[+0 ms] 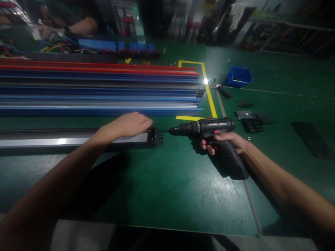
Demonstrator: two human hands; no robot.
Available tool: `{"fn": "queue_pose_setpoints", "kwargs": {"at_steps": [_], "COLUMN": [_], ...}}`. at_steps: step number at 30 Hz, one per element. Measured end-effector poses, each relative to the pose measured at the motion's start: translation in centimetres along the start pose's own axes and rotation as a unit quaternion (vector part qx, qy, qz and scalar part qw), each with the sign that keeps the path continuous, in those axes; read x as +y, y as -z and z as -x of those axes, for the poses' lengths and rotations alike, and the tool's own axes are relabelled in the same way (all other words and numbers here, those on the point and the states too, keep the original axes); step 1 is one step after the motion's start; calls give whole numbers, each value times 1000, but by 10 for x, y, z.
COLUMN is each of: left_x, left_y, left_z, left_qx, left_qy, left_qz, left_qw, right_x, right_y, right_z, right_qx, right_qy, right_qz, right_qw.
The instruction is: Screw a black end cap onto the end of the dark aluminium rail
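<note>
My right hand is wrapped round the handle of a black cordless drill, which points left. The drill's long bit reaches the end of a long metal profile with a silver face and black edges. A black end piece with a slotted tab sits at that end; whether a screw is under the bit I cannot make out. My left hand is closed over the profile near this end, its fingers mostly hidden behind the far edge.
Several long blue, dark and red profiles lie behind, beside yellow tape. To the right are a blue bin, black brackets and a dark flat piece. Across the green table, another person's arm is near wires.
</note>
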State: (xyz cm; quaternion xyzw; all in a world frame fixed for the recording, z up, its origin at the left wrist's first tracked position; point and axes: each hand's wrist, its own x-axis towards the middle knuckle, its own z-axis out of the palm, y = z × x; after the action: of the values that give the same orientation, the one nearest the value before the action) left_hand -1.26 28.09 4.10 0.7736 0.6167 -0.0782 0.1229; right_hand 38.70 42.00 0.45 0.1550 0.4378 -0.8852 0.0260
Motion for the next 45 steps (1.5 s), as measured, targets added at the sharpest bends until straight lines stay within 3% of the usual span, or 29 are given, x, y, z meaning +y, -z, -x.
{"fn": "queue_pose_setpoints", "kwargs": {"at_steps": [25,45], "left_x": [-4,6], "left_y": [-5,3], "left_z": [-1,4], "left_qx": [18,2], "left_qy": [-11,14], "left_qz": [-23,19], "left_qw": [1000,1000], "right_x": [0,1], "right_y": [-2,-1], "right_z": [2,1], "right_qx": [24,10], "right_qy": [-6,-4], "right_qz": [-17,-35], "right_qw": [1000,999]}}
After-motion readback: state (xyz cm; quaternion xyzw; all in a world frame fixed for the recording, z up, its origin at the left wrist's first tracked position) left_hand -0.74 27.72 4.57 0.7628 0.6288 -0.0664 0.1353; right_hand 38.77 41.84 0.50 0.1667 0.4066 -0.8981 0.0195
